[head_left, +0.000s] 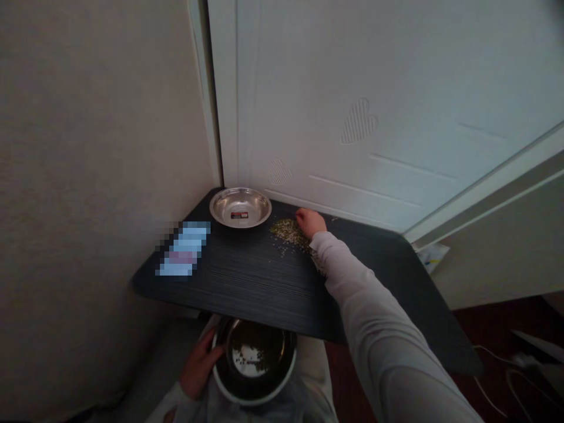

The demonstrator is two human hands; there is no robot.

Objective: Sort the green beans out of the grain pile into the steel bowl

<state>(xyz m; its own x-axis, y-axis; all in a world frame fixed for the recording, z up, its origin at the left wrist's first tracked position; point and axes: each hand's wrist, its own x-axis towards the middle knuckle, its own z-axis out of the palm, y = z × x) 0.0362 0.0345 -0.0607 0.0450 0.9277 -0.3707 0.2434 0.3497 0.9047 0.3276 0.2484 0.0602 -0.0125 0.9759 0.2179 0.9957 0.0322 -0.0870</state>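
Observation:
My right hand point(311, 223) is at the far side of a dark tabletop point(264, 288), beside a loose pile of small green and pale seeds or grains point(288, 232). Its fingers are curled closed at the pile's edge; anything between them is hidden. Below the table's near edge, my left hand point(198, 365) grips the left rim of a deep metal bowl point(254, 402) on my lap, thumb inside. Small dark grains lie scattered over the bowl's shiny bottom. A shallow stainless steel dish point(258, 208) with a dark label stands to the left of the pile.
A blurred-out bright rectangle point(184, 249) lies at the table's left. A wall point(88, 147) borders the left side, and a white panel with embossed hearts point(308, 106) stands right behind the table. White cables point(513, 382) run over the reddish floor at right.

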